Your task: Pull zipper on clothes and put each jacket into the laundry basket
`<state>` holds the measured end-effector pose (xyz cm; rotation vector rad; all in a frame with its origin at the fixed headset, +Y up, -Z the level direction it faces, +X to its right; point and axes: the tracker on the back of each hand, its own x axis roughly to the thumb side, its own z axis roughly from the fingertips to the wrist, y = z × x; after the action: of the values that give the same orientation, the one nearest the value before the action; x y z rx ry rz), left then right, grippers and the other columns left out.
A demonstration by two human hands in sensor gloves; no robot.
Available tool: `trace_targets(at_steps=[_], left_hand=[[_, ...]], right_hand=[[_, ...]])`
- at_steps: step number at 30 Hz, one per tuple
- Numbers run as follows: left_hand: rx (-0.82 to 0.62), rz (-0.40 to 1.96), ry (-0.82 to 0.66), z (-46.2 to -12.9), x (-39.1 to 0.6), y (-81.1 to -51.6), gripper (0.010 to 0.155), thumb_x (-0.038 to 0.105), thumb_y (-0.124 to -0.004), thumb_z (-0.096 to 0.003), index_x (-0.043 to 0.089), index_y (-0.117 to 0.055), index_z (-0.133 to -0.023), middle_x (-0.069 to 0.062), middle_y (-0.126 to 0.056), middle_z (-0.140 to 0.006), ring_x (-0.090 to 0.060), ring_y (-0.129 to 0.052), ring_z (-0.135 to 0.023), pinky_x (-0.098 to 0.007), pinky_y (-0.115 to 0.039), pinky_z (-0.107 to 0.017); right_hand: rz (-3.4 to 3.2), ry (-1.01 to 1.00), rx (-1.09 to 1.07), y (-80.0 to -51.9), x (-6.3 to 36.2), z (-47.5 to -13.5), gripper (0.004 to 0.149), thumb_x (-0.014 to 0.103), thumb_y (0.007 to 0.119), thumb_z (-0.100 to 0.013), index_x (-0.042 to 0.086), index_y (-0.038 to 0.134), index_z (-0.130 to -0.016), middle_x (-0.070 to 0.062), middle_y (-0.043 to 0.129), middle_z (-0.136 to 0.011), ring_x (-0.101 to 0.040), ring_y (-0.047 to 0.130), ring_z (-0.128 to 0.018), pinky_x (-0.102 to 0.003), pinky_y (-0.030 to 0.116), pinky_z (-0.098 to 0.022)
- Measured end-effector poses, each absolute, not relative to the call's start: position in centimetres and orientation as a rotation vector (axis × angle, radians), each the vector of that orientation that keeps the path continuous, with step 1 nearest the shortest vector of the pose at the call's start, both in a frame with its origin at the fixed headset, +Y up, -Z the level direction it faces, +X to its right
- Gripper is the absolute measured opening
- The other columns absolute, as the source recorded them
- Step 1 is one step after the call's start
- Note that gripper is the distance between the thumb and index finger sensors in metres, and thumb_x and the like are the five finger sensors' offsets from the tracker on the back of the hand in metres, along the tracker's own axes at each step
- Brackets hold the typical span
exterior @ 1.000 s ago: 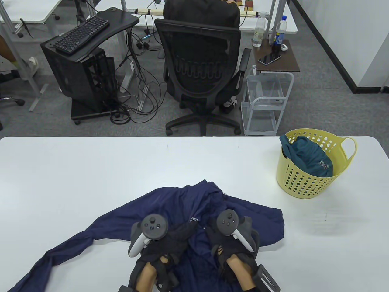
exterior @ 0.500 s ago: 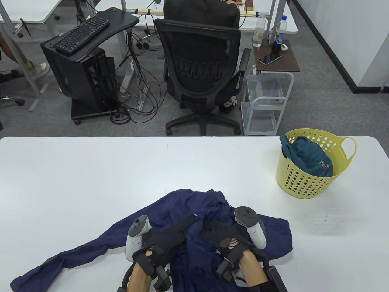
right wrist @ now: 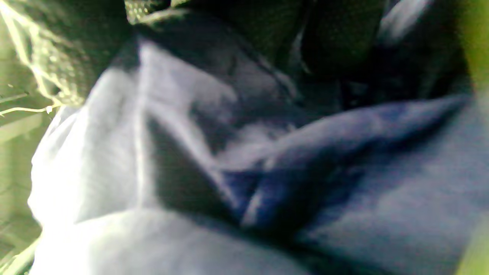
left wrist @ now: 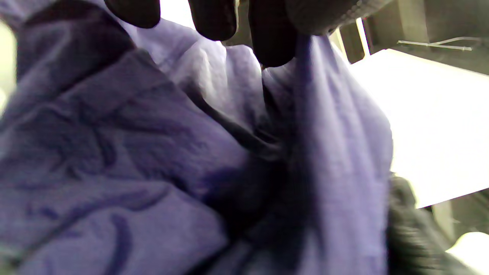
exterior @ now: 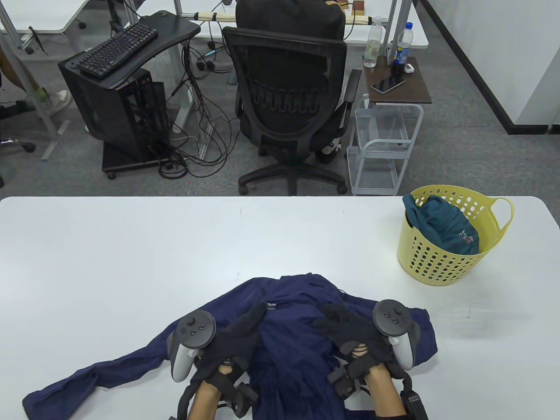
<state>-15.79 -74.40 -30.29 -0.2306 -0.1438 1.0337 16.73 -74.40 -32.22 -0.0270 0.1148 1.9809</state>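
- Nearest the person, the navy jacket [exterior: 293, 345] is lying bunched on the white table [exterior: 109, 245], spilling over the near edge, with one sleeve trailing toward the near left corner.
- The left hand [exterior: 234, 339] is gripping a fold of the cloth; in the left wrist view its fingertips [left wrist: 273, 46] are curling into gathered fabric.
- The right hand [exterior: 350, 334] is lying on the jacket's right half with fingers bent down into the cloth. The right wrist view is too blurred to show a clear pinch, but the hand appears to be holding a bunch.
- No zipper is showing in any view, so I cannot tell whether it is already pulled.
- Judging by the bunching, the person is probably gathering the jacket for lifting. The zipping step is either done or hidden.
- The next move is calling for a firm two-handed lift, taking the trailing sleeve along, then a carry to the far right.
- Farther off, the yellow laundry basket [exterior: 437, 267] is standing near the table's far right corner, well apart from the hands, with a teal garment [exterior: 442, 225] already lying inside it.
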Motion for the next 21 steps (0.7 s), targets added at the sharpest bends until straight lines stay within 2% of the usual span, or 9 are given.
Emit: trace_targets(at_steps=[3, 4, 7, 9, 11, 13, 16, 19, 21], left_hand=[[-0.187, 0.945, -0.144, -29.8, -14.8, -74.0, 0.059, 0.041, -0.068, -0.0468, 0.044, -0.048, -0.102, 0.013, -0.060, -0.116, -0.027, -0.054, -0.107, -0.060, -0.052, -0.070], [-0.184, 0.927, -0.165, -29.6, -14.5, -73.9, 0.067, 0.054, -0.067, -0.0451, 0.046, -0.038, -0.105, 0.008, -0.050, -0.119, -0.030, -0.049, -0.108, -0.063, -0.049, -0.071], [-0.088, 0.861, -0.239, -28.1, -12.7, -72.4, 0.073, 0.063, -0.065, -0.0438, 0.047, -0.032, -0.107, 0.002, -0.028, -0.123, -0.036, -0.024, -0.109, -0.068, -0.033, -0.071], [0.093, 0.680, -0.275, -26.2, -10.8, -70.2, 0.074, 0.070, -0.062, -0.0407, 0.047, -0.042, -0.108, 0.004, -0.030, -0.123, -0.034, -0.019, -0.110, -0.068, -0.034, -0.072], [0.228, 0.471, -0.273, -24.6, -8.6, -68.6, 0.079, 0.081, -0.057, -0.0369, 0.045, -0.050, -0.107, 0.006, -0.041, -0.123, -0.033, -0.028, -0.111, -0.067, -0.044, -0.071], [0.213, 0.344, -0.242, -24.2, -6.4, -68.4, 0.089, 0.084, -0.060, -0.0334, 0.039, -0.049, -0.109, 0.004, -0.041, -0.123, -0.034, -0.025, -0.111, -0.068, -0.041, -0.072], [0.120, 0.243, -0.214, -25.1, -4.9, -69.7, 0.087, 0.079, -0.070, -0.0327, 0.038, -0.052, -0.107, 0.006, -0.048, -0.121, -0.034, -0.031, -0.111, -0.067, -0.044, -0.072], [0.115, 0.323, -0.185, -25.9, -5.5, -70.9, 0.059, 0.054, -0.074, -0.0417, 0.040, -0.068, -0.099, 0.010, -0.065, -0.114, -0.033, -0.045, -0.110, -0.066, -0.049, -0.071], [0.095, 0.349, -0.163, -26.4, -6.3, -71.3, 0.050, 0.045, -0.072, -0.0436, 0.040, -0.077, -0.093, 0.012, -0.072, -0.111, -0.034, -0.050, -0.108, -0.066, -0.050, -0.071]], right_hand=[[1.996, 0.103, 0.018, -73.8, 17.1, -32.0, 0.042, 0.058, 0.090, -0.035, 0.038, 0.087, -0.072, 0.013, 0.093, -0.059, -0.019, 0.091, -0.065, -0.057, 0.066, -0.063], [1.985, 0.104, 0.028, -73.7, 17.2, -31.9, 0.042, 0.058, 0.089, -0.035, 0.038, 0.086, -0.071, 0.013, 0.092, -0.061, -0.023, 0.088, -0.072, -0.058, 0.065, -0.064], [1.942, 0.128, 0.058, -73.5, 17.0, -31.8, 0.039, 0.059, 0.087, -0.037, 0.036, 0.086, -0.068, 0.005, 0.084, -0.084, -0.034, 0.082, -0.082, -0.058, 0.066, -0.062], [1.942, 0.133, 0.070, -73.2, 16.7, -31.7, 0.038, 0.059, 0.086, -0.038, 0.035, 0.085, -0.068, 0.002, 0.087, -0.085, -0.033, 0.089, -0.077, -0.056, 0.070, -0.060], [1.976, 0.123, 0.094, -72.5, 16.3, -31.4, 0.040, 0.059, 0.085, -0.038, 0.035, 0.083, -0.070, 0.004, 0.096, -0.071, -0.026, 0.098, -0.061, -0.055, 0.073, -0.057], [2.013, 0.100, 0.141, -71.8, 16.0, -31.0, 0.044, 0.060, 0.084, -0.038, 0.036, 0.081, -0.075, 0.008, 0.099, -0.062, -0.022, 0.101, -0.052, -0.053, 0.075, -0.056], [1.966, 0.098, 0.195, -71.0, 15.8, -30.5, 0.047, 0.062, 0.084, -0.037, 0.035, 0.084, -0.075, 0.010, 0.101, -0.052, -0.018, 0.103, -0.041, -0.053, 0.077, -0.055], [1.991, 0.121, 0.203, -71.1, 16.3, -30.7, 0.049, 0.066, 0.081, -0.037, 0.033, 0.087, -0.073, 0.011, 0.102, -0.046, -0.014, 0.104, -0.032, -0.051, 0.080, -0.053], [1.969, 0.140, 0.197, -71.5, 16.8, -31.0, 0.051, 0.068, 0.081, -0.037, 0.033, 0.087, -0.074, 0.013, 0.102, -0.044, -0.010, 0.103, -0.027, -0.049, 0.081, -0.052]])
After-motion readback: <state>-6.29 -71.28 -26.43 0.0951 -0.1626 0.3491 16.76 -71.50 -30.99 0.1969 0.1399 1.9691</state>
